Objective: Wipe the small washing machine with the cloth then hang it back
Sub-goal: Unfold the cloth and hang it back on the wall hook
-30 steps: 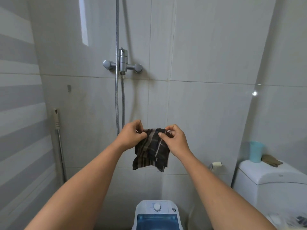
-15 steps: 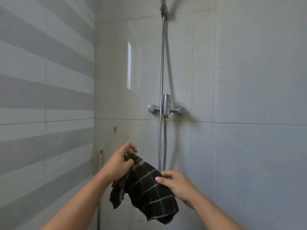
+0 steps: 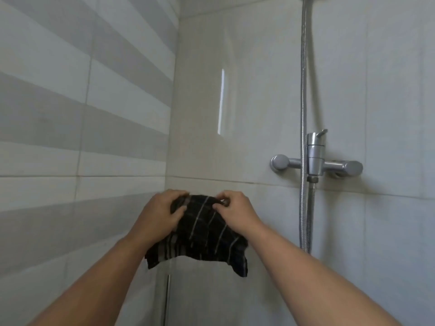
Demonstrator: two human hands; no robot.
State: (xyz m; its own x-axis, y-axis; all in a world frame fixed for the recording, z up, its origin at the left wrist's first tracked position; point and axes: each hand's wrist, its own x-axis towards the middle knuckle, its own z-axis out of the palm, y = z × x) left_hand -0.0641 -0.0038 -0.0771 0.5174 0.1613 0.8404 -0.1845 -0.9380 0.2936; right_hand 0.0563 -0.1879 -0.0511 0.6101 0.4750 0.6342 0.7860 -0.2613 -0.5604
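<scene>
While 2 hands (image 3: 160, 212) grip it, cloth (image 3: 202, 234) hangs.

The cloth (image 3: 204, 229) is dark, almost black, with thin pale stripes that cross in a check pattern. It hangs in the air close to the wall corner, held at its upper edge, bunched there, and its lower corners droop; perhaps it is folded

We see a soft woven cloth (image 3: 207, 234), dark with pale stripes, matt and creased. The tap (image 3: 315, 164) is brushed metal with a dull sheen; its hose (image 3: 304, 90) is ribbed, shiny metal. The wall tiles (image 3: 247, 102) look smooth and glossy, catching a bright reflection.
</scene>
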